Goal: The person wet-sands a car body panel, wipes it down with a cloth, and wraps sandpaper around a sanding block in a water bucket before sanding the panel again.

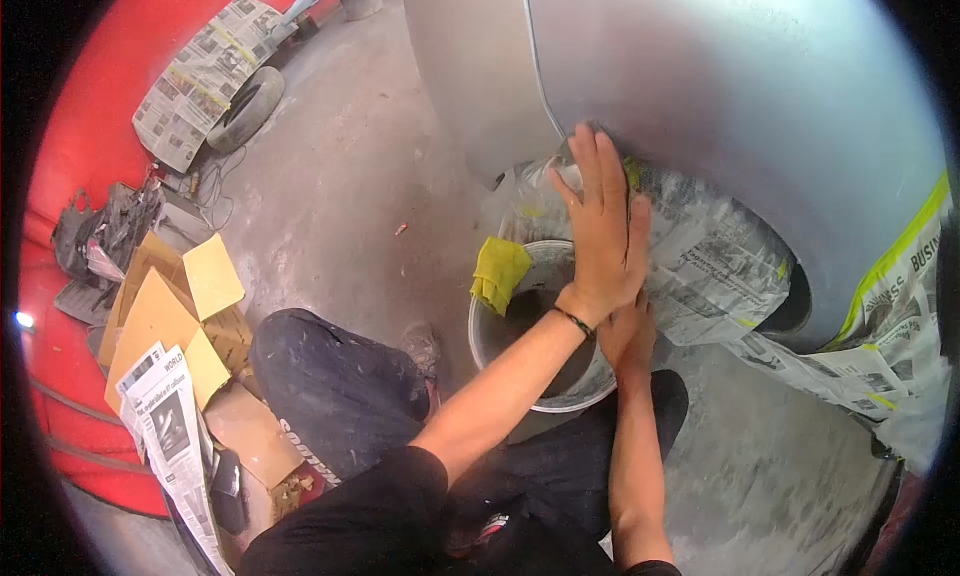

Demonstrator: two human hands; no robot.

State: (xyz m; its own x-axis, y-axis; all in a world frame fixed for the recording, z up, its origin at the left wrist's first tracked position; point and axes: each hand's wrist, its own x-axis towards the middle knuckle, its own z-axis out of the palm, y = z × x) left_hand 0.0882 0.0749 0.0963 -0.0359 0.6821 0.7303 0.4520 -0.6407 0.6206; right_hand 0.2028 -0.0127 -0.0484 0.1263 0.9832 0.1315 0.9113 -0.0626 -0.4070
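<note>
My left hand (600, 221), with a dark band at its wrist, is raised over the bucket's right side, fingers stretched out near the lower edge of the grey car body panel (700, 106). A thin dark edge shows between its fingers, too small to name. Just below it is my right hand (628, 338), its fingers mostly hidden behind the left. Under my hands stands a white bucket (476, 341) with murky liquid inside. A yellow cloth (500, 274) hangs over its left rim. Newspaper masking (725, 266) covers the wheel area beside my hands.
Open cardboard boxes (160, 321) and newspapers (175, 431) lie to the left. A tire (247, 109) and a newspaper-covered panel (205, 81) rest against the red surface at the upper left. More taped newspaper (860, 376) is at the right. My bent knees flank the bucket.
</note>
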